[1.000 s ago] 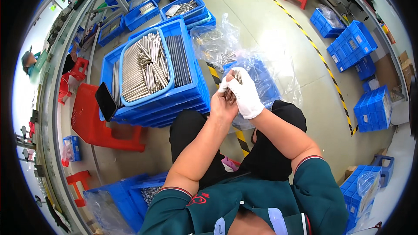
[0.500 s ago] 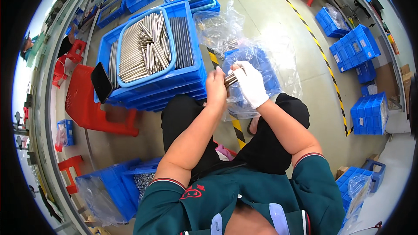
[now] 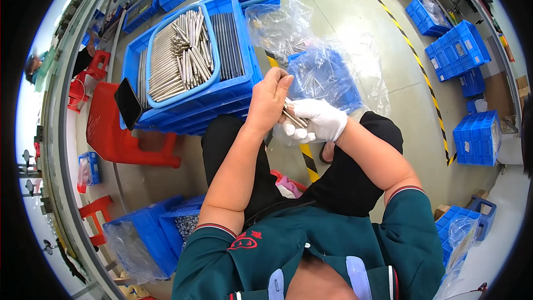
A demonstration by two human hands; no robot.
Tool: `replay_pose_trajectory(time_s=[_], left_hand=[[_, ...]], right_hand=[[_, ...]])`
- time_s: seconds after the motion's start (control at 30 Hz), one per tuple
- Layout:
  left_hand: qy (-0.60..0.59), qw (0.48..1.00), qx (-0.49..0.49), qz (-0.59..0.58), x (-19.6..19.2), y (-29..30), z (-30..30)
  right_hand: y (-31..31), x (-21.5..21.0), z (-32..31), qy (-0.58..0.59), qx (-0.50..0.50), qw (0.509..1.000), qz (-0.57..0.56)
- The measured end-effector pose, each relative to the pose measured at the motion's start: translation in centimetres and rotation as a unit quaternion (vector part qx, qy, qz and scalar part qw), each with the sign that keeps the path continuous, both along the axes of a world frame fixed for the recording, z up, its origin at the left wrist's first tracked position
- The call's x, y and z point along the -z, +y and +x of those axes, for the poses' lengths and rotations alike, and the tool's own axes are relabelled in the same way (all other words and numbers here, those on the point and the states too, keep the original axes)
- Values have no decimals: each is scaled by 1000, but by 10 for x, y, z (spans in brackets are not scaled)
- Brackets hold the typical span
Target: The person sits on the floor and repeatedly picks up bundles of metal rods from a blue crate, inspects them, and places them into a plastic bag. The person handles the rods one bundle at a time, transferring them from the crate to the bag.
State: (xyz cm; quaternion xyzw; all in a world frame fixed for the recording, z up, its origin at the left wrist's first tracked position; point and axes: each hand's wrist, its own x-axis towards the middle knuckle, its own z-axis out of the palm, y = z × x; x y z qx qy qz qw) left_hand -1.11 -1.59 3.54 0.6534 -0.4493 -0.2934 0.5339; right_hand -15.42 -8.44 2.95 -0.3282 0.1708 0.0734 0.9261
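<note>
My right hand point(image 3: 322, 120), in a white glove, is turned partly palm up, its fingers closed around a few short metal rods point(image 3: 295, 117). Against it, on the left, is my bare left hand point(image 3: 268, 98). Its thumb and forefinger are pressed together above the rods, and whatever they pinch is hidden. Just beyond both hands, a blue crate point(image 3: 348, 90) lined with clear plastic has several metal rods inside. At the left, a light-blue tray point(image 3: 216, 58) piled with silvery rods rests on a stack of blue crates point(image 3: 236, 90), beside darker rods point(image 3: 225, 39).
A phone-like black device point(image 3: 128, 104) leans at the stack's left corner, above a red stool point(image 3: 114, 128). Clear plastic bags point(image 3: 277, 25) lie past the stack. Blue crates point(image 3: 476, 139) line the right side. Yellow-black tape point(image 3: 408, 47) marks the floor.
My right hand has rolled from back-up to partly palm up, showing the rods in it. My left hand has shifted slightly left and its fingertips have risen off the rods.
</note>
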Motion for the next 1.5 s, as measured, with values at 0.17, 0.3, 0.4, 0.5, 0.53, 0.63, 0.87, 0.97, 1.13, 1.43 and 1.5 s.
replay_pose_trajectory(time_s=[0.17, 0.3, 0.4, 0.5, 0.53, 0.63, 0.87, 0.97, 1.13, 1.43, 1.5], left_hand=[[-16, 1000, -17, 6, 8, -1, 3], [98, 991, -64, -69, 22, -3, 16], [210, 976, -40, -53, 17, 0, 12], [309, 950, -15, -42, 15, 6, 13], [342, 939, -7, -39, 15, 8, 13], [380, 925, 17, -21, 13, 11, 13], [489, 869, 78, -13, 15, 14, 16], [483, 871, 82, -14, 18, 14, 16], [460, 884, 80, -21, 18, 15, 15], [493, 866, 78, -22, 16, 17, 10], [497, 864, 83, -13, 21, 18, 10]], right_hand=[[0, 11, 2, 17, 17, 999, -27], [-2, 8, -3, 50, 80, 984, -154], [-6, 2, -7, 43, 115, 961, -249], [-8, -14, -9, 78, 124, 935, -323], [-8, -17, -10, 84, 129, 921, -358], [-11, -16, -11, 97, 149, 893, -415], [-13, -12, -13, 101, 150, 748, -639], [-10, -14, -12, 100, 147, 720, -671], [-11, -15, -14, 92, 148, 701, -691], [-7, -19, -16, 74, 159, 678, -713], [-4, -16, -16, 68, 163, 660, -730]])
